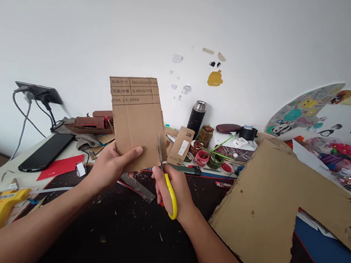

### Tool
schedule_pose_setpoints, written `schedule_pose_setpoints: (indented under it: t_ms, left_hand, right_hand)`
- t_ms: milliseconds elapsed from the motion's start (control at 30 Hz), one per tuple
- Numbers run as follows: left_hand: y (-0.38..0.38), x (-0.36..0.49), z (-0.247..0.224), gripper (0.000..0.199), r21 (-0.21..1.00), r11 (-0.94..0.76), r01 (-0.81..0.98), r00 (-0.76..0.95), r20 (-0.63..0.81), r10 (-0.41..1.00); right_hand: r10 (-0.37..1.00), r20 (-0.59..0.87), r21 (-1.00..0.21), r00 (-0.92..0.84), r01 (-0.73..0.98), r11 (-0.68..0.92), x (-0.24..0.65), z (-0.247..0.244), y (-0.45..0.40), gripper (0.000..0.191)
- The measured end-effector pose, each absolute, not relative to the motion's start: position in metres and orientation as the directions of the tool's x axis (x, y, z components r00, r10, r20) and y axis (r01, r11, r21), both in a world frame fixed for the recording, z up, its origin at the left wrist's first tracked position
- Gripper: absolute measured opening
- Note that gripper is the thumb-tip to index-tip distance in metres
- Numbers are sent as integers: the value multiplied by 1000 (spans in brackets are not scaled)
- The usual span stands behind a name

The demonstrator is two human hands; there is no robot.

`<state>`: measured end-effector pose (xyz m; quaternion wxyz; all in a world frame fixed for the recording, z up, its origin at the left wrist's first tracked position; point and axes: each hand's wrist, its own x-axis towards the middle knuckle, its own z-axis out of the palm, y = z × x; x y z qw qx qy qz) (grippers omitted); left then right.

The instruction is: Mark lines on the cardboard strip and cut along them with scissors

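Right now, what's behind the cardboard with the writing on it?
The white wall is behind the cardboard, and a reddish-brown thing seems to run behind its left edge. The cardboard covers the rest, so I can't tell what's there.

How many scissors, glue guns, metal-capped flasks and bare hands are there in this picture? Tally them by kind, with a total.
Scissors: 1
Glue gun: 1
Metal-capped flask: 1
Bare hands, left hand and right hand: 2
Total: 5

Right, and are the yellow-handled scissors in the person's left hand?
No, the scissors are in the right hand, while the left hand holds the printed cardboard piece.
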<state>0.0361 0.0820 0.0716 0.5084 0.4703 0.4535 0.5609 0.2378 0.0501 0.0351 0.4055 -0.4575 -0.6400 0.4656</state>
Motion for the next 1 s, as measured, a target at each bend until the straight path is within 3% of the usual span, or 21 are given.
schedule_pose_setpoints:
  t_ms: [467,733,1000]
  left_hand:
    - [80,37,75,53,993,-43,-110,-34,40,999]
    - [80,39,80,54,992,-47,-120,-29,44,999]
    - [80,39,84,53,993,-48,-108,-42,43,998]
  right_hand:
    - [974,89,-959,-209,246,140,234,37,48,57]
    - [981,72,-940,-182,316,128,232,41,47,47]
    - [968,183,-869,-174,432,242,234,50,48,45]
